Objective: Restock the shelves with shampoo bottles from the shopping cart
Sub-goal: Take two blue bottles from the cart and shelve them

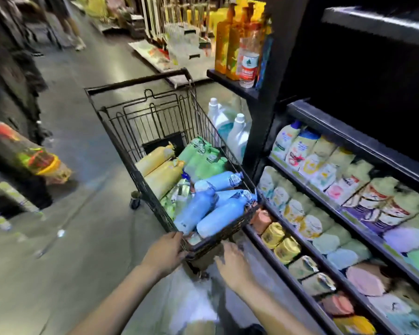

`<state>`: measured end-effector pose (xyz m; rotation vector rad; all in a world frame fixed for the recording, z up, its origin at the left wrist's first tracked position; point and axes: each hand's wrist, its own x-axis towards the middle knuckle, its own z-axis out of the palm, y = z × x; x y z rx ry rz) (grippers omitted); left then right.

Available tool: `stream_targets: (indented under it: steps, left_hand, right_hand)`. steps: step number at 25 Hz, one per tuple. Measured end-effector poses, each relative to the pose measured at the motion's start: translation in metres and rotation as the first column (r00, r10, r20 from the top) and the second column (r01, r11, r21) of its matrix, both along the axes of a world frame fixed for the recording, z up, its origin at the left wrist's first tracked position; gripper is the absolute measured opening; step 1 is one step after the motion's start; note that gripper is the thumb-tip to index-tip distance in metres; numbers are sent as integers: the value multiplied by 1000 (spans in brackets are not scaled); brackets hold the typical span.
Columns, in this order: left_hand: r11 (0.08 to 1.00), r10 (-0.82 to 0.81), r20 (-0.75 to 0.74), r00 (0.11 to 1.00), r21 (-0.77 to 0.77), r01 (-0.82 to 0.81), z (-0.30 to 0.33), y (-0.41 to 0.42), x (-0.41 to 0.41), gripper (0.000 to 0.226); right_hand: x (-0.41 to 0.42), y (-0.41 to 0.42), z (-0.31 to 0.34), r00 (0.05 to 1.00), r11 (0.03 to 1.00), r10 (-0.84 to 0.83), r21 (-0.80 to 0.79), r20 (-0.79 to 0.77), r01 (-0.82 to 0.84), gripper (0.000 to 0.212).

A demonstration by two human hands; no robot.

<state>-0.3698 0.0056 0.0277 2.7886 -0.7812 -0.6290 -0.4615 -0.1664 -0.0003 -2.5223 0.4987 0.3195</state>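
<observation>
Cart (140, 131): a black wire basket with thin bars and a dark plastic rim is standing in the aisle, just beside the shelves (329, 204).
Bottles (203, 204): smooth plastic bottles are lying on their sides in the cart, piled on each other; blue ones are at the near end, green ones (201, 158) behind them, yellow ones (159, 165) at the left.
Shelves: dark sloped racks are filled with rows of pale bottles and round caps in white, yellow, green and pink; the picture is blurred there.
Left hand (165, 252): the near rim of the cart is being gripped, the fingers curled over the edge, the thumb below.
Right hand (232, 259): it is being held just under the near right corner of the cart with the fingers straight and spread; nothing is held in it. If the cart is touched, this cannot be told.
Arms: both bare forearms are being stretched forward from the lower edge, the hands near each other but apart.
</observation>
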Motion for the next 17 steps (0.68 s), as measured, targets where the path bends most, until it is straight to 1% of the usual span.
stream_targets:
  steps: [2,5,7,10,13,15,17]
  left_hand:
    - [1000,-1,-3,1000,-6,1,1,18,14,54]
    - [999,-6,-38,999,-46,4,0,26,37,57]
    - [998,-19,-71,997,-58,15,-3,21,57,53]
    - [999,-30,-118,993,-46,24,-7,4,88,45]
    - [998,-54,-149,987,-37,49,-17,-17,124,50]
    - [997,-78,-177,981,-17,76,-23,-32,147,53]
    - [995,-99,-197,975,12,103,-33,-45,165,59]
  right_hand:
    - [10,20,1,999,997,-39,62,-8,40,49]
    - [25,31,0,991,981,-131,140,-40,135,58]
    - [38,27,-4,977,960,-202,185,-73,212,61]
    - [60,13,-13,959,931,-261,234,-109,280,63]
    - [89,-5,-25,937,903,-313,257,-155,344,65]
    - [106,-11,-30,909,862,-373,294,-186,414,70]
    - [117,-15,-37,864,789,-458,353,-208,503,73]
